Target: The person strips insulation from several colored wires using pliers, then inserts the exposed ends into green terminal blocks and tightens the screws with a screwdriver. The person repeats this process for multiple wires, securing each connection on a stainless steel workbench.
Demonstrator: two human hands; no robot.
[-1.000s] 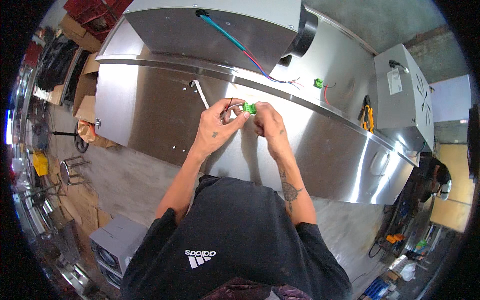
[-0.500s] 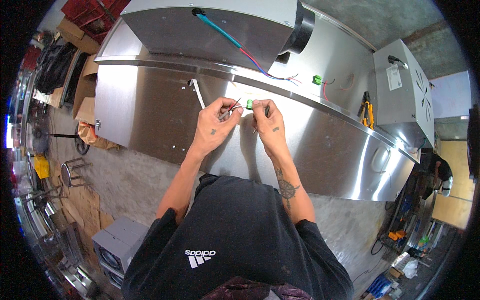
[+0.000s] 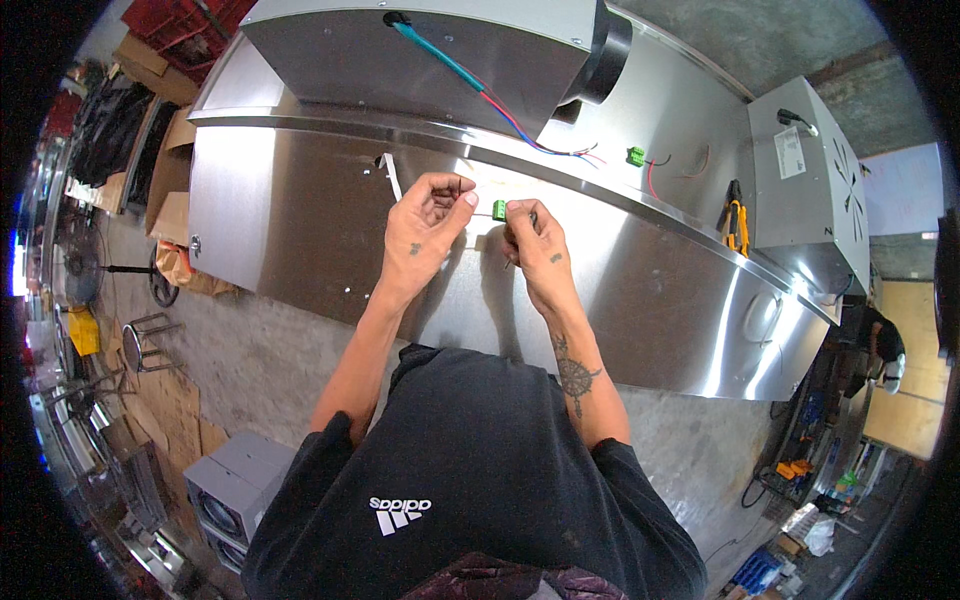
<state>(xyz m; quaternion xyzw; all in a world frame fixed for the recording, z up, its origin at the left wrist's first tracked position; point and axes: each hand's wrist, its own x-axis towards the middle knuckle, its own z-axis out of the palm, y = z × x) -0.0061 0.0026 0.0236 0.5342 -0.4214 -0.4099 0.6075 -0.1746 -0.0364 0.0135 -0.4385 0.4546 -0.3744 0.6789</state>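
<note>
My right hand pinches a small green terminal block between thumb and forefinger. A thin dark tool is tucked in the same hand; its kind is mostly hidden by the fingers. To the left, my left hand is closed with thumb against curled fingers, and a thin dark wire end shows at its fingertips. A white cable runs from a hole in the steel panel toward this hand. Between thumb and block a fine pale wire seems to stretch; whether it sits in the block I cannot tell.
Beyond the raised steel edge stands a grey metal box with a teal-sleeved cable ending in bare wires. Another green terminal block with short wires lies to its right, near yellow-handled pliers and a second grey box.
My left hand has shifted slightly left and up, and its fingers have rolled; the red wire and grey sheath seen there before are now hidden. My right hand has stayed nearly still.
</note>
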